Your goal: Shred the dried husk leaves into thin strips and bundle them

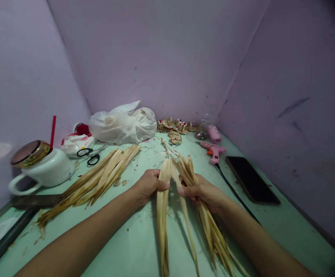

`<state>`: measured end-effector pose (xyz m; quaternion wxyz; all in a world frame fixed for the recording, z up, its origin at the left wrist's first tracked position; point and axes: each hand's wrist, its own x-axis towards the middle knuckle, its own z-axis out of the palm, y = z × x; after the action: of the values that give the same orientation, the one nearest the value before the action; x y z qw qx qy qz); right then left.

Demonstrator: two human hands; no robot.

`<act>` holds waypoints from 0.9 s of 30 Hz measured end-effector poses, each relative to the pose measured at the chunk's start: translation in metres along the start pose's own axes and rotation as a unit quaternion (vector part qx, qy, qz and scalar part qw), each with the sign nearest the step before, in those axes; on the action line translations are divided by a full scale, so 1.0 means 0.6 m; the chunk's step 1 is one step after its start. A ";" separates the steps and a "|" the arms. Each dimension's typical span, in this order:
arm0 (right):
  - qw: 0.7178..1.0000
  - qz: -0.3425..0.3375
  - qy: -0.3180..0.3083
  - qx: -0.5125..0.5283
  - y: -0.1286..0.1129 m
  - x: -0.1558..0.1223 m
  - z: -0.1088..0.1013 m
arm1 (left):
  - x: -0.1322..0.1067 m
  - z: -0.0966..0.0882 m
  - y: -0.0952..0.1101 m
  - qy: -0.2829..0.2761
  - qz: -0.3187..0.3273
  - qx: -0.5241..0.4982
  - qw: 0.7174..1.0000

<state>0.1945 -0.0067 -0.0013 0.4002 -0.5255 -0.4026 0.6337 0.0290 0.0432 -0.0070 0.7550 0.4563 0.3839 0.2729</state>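
Between thumb and fingers, my left hand [151, 184] pinches a wide, pale dried leaf strip [162, 215], which looks like corn husk and hangs toward me. My right hand [203, 192] is closed round a bundle of similar dried strips [213, 231]. A narrower strip [186, 219] runs down from my right thumb. The two hands are close together, and the strips' upper ends meet just beyond them. Another pile of dried strips [104, 175] lies on the table left of my left hand.
On the left are a white mug [48, 169] with a gold lid, black-handled scissors [92, 156] and a hammer-like tool [36, 202]. A plastic bag [124, 123] and woven pieces [175, 136] sit at the back. Rightward lie a pink glue gun [213, 150], a thread spool [214, 134] and a phone [251, 179].
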 end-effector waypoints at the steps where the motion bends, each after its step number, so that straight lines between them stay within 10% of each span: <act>1: 1.000 0.006 -0.003 0.009 -0.005 -0.003 -0.007 | 0.000 -0.001 0.000 0.008 -0.001 0.001 1.000; 12: 0.962 -0.159 0.007 0.220 -0.066 -0.047 -0.069 | 0.004 -0.005 -0.002 0.055 0.005 0.014 0.998; 21: 0.972 0.023 0.018 0.233 -0.014 -0.003 -0.008 | -0.001 -0.003 -0.001 0.016 0.009 0.013 1.000; 27: 0.994 -0.008 0.045 0.095 0.010 0.002 0.029 | -0.004 0.006 -0.005 -0.028 0.042 0.008 0.999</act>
<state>0.1767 -0.0095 -0.0051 0.4707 -0.5105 -0.3262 0.6415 0.0310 0.0381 -0.0075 0.7495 0.4858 0.3453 0.2882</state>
